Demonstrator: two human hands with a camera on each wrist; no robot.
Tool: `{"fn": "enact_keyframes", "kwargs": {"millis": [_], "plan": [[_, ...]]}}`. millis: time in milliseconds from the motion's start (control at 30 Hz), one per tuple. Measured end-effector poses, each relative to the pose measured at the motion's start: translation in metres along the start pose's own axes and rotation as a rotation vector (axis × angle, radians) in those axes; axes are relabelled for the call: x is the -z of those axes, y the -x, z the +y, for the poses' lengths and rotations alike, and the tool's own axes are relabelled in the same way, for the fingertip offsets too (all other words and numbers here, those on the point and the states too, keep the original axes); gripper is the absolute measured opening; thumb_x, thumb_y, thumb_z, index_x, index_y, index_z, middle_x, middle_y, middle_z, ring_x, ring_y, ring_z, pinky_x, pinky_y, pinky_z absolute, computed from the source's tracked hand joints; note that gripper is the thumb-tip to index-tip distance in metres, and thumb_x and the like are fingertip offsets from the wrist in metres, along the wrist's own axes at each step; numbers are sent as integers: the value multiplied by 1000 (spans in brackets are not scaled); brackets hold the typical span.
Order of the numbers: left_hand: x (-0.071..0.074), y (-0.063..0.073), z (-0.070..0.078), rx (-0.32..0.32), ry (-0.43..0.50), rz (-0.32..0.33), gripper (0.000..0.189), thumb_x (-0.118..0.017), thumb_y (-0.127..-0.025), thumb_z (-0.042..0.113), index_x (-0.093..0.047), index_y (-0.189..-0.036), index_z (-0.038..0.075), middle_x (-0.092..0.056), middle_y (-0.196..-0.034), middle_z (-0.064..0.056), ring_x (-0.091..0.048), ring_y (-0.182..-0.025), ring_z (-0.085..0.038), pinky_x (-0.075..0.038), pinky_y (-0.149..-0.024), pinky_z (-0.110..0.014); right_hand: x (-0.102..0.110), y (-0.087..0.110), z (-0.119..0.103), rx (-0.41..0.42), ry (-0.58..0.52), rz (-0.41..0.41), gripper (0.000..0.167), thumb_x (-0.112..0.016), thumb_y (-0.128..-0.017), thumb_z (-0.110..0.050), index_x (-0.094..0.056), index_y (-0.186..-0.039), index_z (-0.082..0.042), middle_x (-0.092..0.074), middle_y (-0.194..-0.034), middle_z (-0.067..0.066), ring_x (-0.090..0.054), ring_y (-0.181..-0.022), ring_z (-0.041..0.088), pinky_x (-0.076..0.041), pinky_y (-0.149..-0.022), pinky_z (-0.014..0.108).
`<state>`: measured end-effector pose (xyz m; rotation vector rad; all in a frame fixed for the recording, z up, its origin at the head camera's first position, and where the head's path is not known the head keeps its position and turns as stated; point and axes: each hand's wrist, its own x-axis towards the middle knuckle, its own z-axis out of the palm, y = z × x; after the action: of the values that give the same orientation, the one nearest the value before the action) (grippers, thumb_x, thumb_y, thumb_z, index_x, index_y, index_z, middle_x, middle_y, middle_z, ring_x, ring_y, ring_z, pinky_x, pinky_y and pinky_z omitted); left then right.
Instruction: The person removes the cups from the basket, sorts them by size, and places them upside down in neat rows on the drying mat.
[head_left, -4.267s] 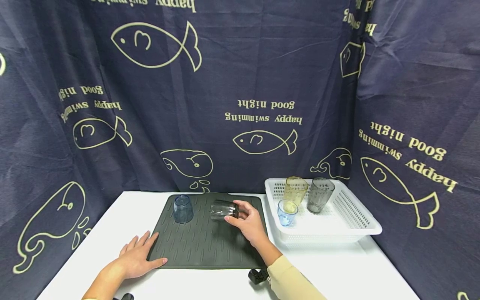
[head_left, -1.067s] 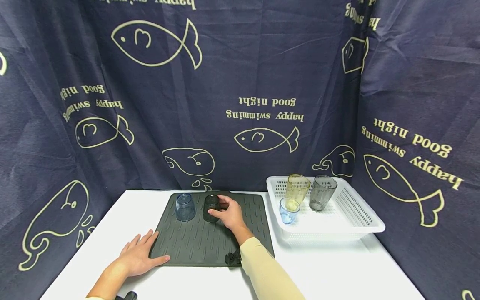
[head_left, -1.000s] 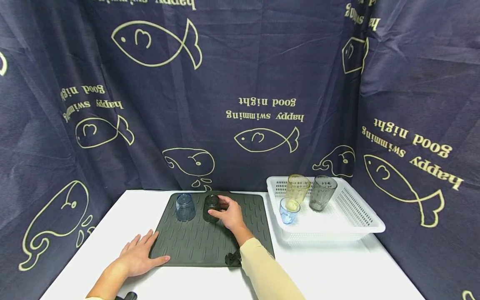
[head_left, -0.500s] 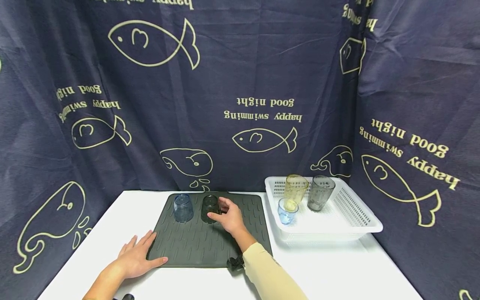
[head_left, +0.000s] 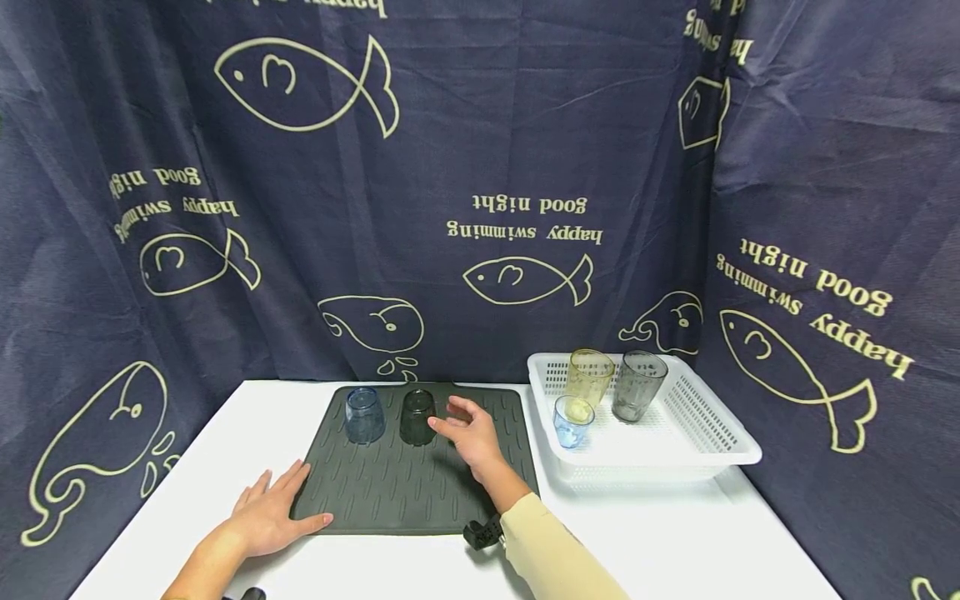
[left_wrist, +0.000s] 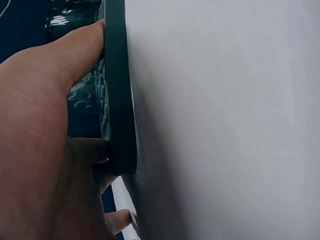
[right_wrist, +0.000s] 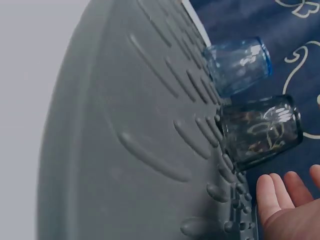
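A dark grey glass [head_left: 417, 418] stands upside down on the grey ridged drying mat [head_left: 405, 508]. Left of it is a blue glass [head_left: 364, 417], also bottom up. My right hand [head_left: 471, 433] is just right of the dark glass, fingers loosely bent, holding nothing; in the right wrist view a gap shows between the fingers [right_wrist: 270, 197] and the dark glass [right_wrist: 262, 132]. My left hand [head_left: 266, 517] lies spread at the mat's front left corner. In the left wrist view its thumb [left_wrist: 82, 50] touches the mat's edge [left_wrist: 120, 100].
A white perforated basket [head_left: 720, 446] stands right of the mat. Inside are a yellow glass [head_left: 592, 372], a tall grey glass [head_left: 637, 387] and a small light blue glass [head_left: 572, 429]. Behind the white table [head_left: 637, 533] hangs a dark blue curtain [head_left: 450, 150].
The dark glass went from lying sideways in my right hand to standing upside down on the mat. My right hand has since let go and drawn back right. The left hand stays put.
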<state>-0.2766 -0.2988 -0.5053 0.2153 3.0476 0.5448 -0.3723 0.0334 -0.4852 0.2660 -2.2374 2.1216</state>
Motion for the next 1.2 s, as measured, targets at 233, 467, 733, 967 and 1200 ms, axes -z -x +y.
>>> {"fn": "enact_keyframes", "kwargs": {"millis": [233,467,733,967,1200], "plan": [[5,2,4,13,11,-24,111,-66,-83,74,-36,-154,-6,-31,-162,-30,-18,-140,-73,-16,-108,-85,0,16,-8,-47,-102,13,58,-81,-90,-23,-59,-140,-5,-61,-139,18,-69,-115,24,-58,-97,35],[11,4,11,20,-17,-42,108,-66,-85,71,-36,-153,-7,-31,-161,-32,-19,-139,-74,-18,-108,-84,7,33,-13,-34,-172,3,54,-79,-90,-16,-59,-138,-2,-64,-135,17,-68,-110,14,-58,-93,29],[12,5,11,13,-12,-44,106,-66,-86,70,-36,-153,-8,-31,-161,-32,-20,-139,-74,-18,-108,-84,23,52,-13,3,-167,-43,54,-79,-91,-16,-59,-139,-3,-63,-138,16,-69,-115,17,-57,-93,23],[12,3,9,2,-14,-31,106,-67,-86,69,-37,-152,-8,-33,-159,-33,-21,-138,-75,-19,-107,-84,41,69,-17,58,-159,-76,54,-79,-90,-10,-58,-139,0,-63,-138,16,-66,-124,30,-58,-92,21],[9,2,7,14,-1,-43,108,-66,-85,71,-37,-153,-8,-32,-160,-32,-19,-139,-74,-17,-108,-85,56,83,-22,79,-149,-108,53,-77,-90,-6,-57,-138,2,-61,-140,18,-66,-121,15,-56,-96,21]]}}
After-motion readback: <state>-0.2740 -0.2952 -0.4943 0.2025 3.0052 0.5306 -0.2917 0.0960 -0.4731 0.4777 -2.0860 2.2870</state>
